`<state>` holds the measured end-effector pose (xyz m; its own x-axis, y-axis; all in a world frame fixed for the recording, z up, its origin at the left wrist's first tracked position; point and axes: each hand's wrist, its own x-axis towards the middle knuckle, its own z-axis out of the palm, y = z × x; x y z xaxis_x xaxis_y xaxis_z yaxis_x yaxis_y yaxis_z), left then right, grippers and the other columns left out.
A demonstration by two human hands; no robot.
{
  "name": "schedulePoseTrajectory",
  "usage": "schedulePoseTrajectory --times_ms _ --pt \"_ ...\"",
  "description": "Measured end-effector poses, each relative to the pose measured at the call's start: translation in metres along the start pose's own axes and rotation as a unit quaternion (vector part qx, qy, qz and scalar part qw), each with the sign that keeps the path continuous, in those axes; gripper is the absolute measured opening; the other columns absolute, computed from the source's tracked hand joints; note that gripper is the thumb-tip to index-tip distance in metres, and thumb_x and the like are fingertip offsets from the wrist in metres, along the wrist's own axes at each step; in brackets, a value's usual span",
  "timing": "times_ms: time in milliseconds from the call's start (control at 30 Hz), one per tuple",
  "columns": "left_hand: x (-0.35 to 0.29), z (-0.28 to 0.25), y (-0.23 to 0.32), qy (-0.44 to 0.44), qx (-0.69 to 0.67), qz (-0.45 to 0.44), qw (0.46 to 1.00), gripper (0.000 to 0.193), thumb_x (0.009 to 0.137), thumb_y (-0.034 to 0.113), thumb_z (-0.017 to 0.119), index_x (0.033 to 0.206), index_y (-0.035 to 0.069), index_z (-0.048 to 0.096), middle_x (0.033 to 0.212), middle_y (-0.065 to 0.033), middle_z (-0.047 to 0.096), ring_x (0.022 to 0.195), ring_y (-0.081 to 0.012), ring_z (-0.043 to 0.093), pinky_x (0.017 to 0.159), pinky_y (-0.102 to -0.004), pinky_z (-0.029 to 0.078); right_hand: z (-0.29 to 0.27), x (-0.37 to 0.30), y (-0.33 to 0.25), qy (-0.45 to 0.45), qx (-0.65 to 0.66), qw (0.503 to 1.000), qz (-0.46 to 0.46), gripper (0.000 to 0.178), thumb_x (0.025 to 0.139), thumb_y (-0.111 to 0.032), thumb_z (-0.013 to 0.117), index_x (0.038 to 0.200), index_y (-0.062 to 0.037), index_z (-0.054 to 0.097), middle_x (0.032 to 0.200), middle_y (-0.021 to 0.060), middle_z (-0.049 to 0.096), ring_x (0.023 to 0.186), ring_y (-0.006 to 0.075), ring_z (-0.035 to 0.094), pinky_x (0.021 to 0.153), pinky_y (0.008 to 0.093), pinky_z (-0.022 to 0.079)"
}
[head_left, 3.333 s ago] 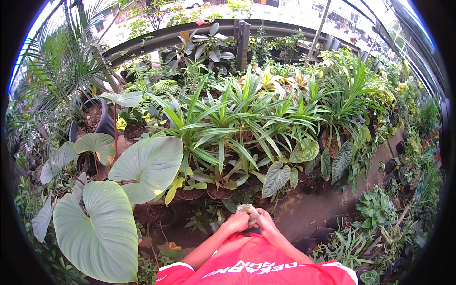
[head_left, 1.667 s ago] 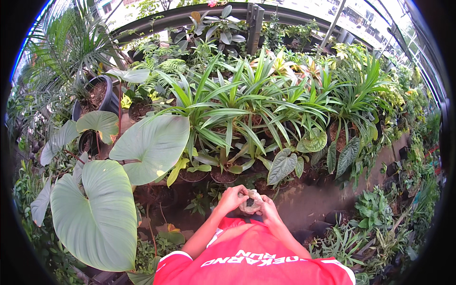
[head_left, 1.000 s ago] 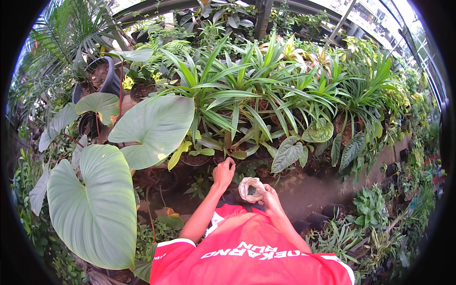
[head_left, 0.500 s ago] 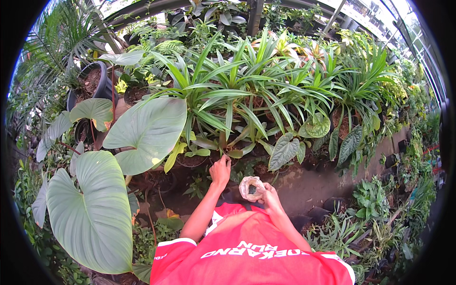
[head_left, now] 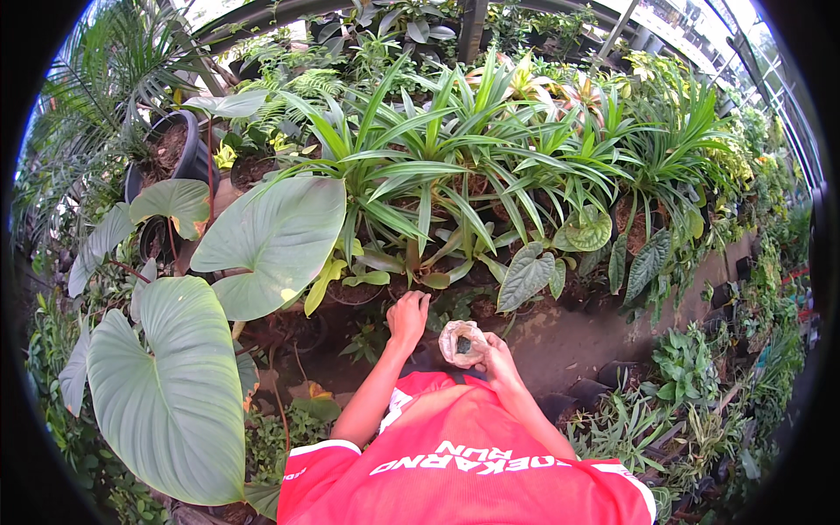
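Observation:
My left hand is just below the low leaves of a potted plant with broad green leaves. Its fingers are bent and drawn together; whatever they may pinch is hidden or too small to name. In my right hand is a small whitish plastic bag, gripped by its right side. The mouth of the bag gapes upward, and dark green-grey stuff lies inside. Both forearms come from under a red shirt.
Large heart-shaped leaves spread at the left, close to my left arm. Strappy green plants fill the raised bed ahead. A black pot leans at the upper left. Low plants and dark pots stand to the right.
My left hand has drawn back slightly toward me from the plant's base. My right hand and the bag stay almost in place.

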<state>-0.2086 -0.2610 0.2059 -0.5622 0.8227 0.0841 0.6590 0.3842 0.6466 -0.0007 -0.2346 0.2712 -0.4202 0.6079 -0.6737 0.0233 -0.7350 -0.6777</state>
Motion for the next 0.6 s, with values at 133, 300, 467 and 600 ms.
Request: schedulePoseTrajectory --times_ms 133,300,467,600 --pt "0.001 0.001 0.001 0.035 -0.010 0.011 0.999 0.020 0.087 0.014 0.055 0.099 0.005 0.068 0.093 -0.0151 0.067 0.080 -0.0350 0.065 0.071 -0.0442 0.053 -0.001 0.001 0.000 0.005 -0.005 1.000 0.003 0.011 0.089 -0.005 0.054 0.098 -0.0043 0.049 0.084 0.0102 0.061 0.066 0.0174 0.063 0.059 0.0300 0.053" --pt "-0.001 -0.004 0.007 -0.032 -0.041 0.033 0.998 0.020 0.084 0.011 0.055 0.101 0.004 0.063 0.093 -0.0172 0.067 0.083 -0.0370 0.065 0.072 -0.0464 0.052 -0.001 0.000 0.000 0.010 0.010 1.000 -0.001 0.011 0.088 -0.006 0.055 0.098 -0.0056 0.049 0.080 0.0068 0.060 0.063 0.0142 0.061 0.055 0.0269 0.046" --pt "-0.001 -0.011 0.012 -0.180 -0.035 0.017 0.983 0.026 0.079 0.007 0.051 0.105 0.005 0.050 0.092 -0.0221 0.065 0.086 -0.0424 0.062 0.073 -0.0504 0.049 -0.004 0.003 0.002 0.012 0.003 1.000 0.007 0.011 0.089 -0.006 0.054 0.099 -0.0047 0.049 0.086 0.0103 0.062 0.071 0.0185 0.065 0.063 0.0304 0.054" --pt "0.000 -0.012 0.006 -0.223 -0.031 0.069 0.972 0.033 0.077 0.005 0.050 0.110 0.005 0.045 0.093 -0.0252 0.063 0.088 -0.0458 0.060 0.074 -0.0528 0.047 -0.007 0.004 0.005 0.006 -0.005 1.000 0.007 0.012 0.089 -0.006 0.054 0.099 -0.0045 0.049 0.086 0.0104 0.063 0.071 0.0186 0.066 0.063 0.0303 0.054"
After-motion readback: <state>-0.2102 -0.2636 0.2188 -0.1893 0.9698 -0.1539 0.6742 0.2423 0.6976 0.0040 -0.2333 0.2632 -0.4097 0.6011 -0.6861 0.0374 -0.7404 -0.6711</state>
